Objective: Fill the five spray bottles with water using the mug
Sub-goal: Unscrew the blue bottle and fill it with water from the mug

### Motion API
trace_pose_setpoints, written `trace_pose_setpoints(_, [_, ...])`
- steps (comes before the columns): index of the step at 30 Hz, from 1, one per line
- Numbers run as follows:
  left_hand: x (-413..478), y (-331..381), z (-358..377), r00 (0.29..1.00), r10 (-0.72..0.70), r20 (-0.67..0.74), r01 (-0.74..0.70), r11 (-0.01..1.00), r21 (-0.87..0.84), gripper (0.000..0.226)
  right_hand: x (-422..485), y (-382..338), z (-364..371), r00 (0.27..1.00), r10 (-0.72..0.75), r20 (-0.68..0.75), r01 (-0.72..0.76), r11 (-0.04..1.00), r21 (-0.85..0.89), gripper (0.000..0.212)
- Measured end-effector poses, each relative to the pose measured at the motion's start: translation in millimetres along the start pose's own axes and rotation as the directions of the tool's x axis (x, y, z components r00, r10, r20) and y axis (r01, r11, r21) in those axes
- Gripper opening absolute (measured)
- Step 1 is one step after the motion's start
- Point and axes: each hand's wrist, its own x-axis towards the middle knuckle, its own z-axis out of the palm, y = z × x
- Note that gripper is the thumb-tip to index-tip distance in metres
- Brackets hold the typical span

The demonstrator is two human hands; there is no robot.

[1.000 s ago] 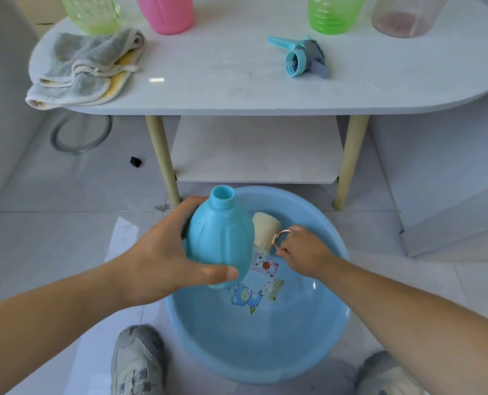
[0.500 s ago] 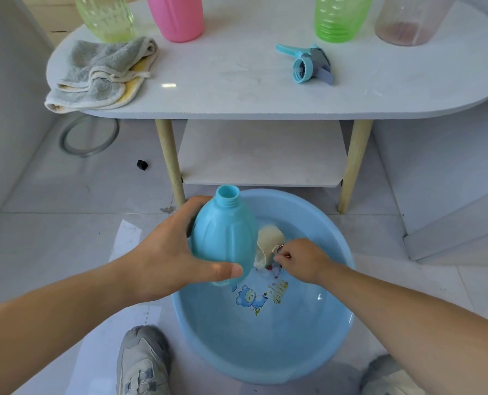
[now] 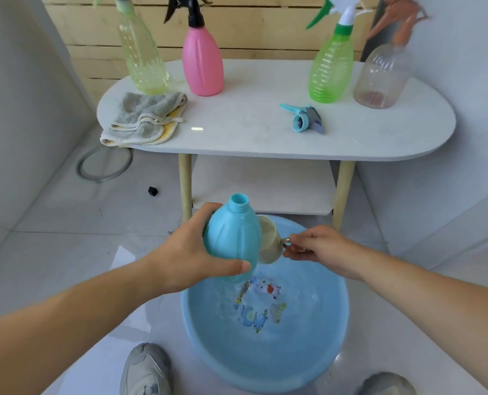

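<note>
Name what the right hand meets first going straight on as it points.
Likely the blue bottle in the left hand; the mug the right hand pinches sits beside it, depth unclear.

No lettering, brand, number or sign is legible anywhere. The multicoloured cartoon print on the bottom of the round light-blue plastic basin is broken up by rippling water; any wording there cannot be read.

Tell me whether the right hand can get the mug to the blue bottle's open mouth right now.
Probably yes. The right hand holds the mug by its handle just beside the blue bottle; the left hand grips the body below the neck, and nothing covers the uncapped mouth.
</note>
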Motion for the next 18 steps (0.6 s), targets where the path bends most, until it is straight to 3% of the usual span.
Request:
trace_pose_setpoints(8, [-7,20,-12,0.997,0.042,-0.062,-0.044,0.998,-0.039,0.083,-72,-84,8,0.972,-0.167,-0.163,0.181,0.981,0.073,0.034])
trace_pose_setpoints(18, [-15,25,-12,0.998,0.025,-0.058,-0.028,0.999,-0.043,0.078,-129,-129,13,0.909,-0.34,-0.242,0.362,0.93,0.055,0.03])
